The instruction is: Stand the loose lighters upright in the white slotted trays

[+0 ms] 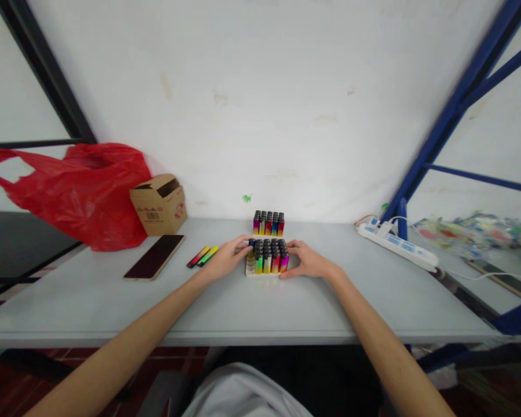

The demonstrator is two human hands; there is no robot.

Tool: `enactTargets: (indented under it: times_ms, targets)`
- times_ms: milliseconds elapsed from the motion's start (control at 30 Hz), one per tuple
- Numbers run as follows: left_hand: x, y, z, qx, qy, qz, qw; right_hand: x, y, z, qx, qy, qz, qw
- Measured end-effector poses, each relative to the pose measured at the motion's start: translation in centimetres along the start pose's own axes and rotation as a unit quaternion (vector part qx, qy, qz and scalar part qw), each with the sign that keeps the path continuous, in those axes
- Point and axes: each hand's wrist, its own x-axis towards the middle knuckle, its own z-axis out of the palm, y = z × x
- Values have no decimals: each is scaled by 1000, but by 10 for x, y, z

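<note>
A shallow white tray (260, 275) of upright, multicoloured, black-topped lighters (271, 262) sat on the pale grey counter (226, 315) between the hands, its left column showing bare slots. The left hand (228, 259) had its fingertips at a dark blue lighter (252, 242); I cannot tell whether its grip was closed. The right hand (309, 262) was unclenched, thumb and fingers spread about the tray's right end. Another block of colourful lighters (268, 223) stood just behind.
</note>
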Motion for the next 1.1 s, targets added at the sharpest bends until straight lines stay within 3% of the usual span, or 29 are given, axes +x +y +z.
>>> enactTargets:
  times_ms: [133, 233, 333, 433, 567, 667, 767, 900, 1033, 1100]
  targets:
    - [-5, 7, -13, 59, -10, 14, 998, 0, 2, 1, 0, 1, 0, 1000]
    - [-7, 12, -32, 194, 66, 14, 979, 0, 1, 1, 1, 0, 1, 1000]
    - [-8, 16, -52, 395, 125, -62, 908, 0, -1, -1, -1, -3, 0, 1000]
    - [-11, 16, -62, 522, 92, -146, 835, 0, -2, -2, 2, -3, -1, 1000]
    - [-16, 11, -58, 571, 43, -165, 803, 1, 0, -1, -1, 0, -2, 1000]
    - [-15, 6, -53, 563, 45, -143, 813, 1, 1, 1, -2, 1, -4, 1000]
    - [-11, 4, -50, 493, 58, -102, 862, 1, 1, 1, 1, 2, -3, 1000]
    - [-7, 8, -46, 334, 102, -89, 933, 1, 0, 0, 1, -3, -2, 1000]
    - [-4, 16, -37, 141, 149, -121, 971, 1, -2, -2, 1, -6, 5, 1000]
    - [-4, 20, -33, 18, 152, -146, 977, 0, -3, -2, 2, -5, 6, 1000]
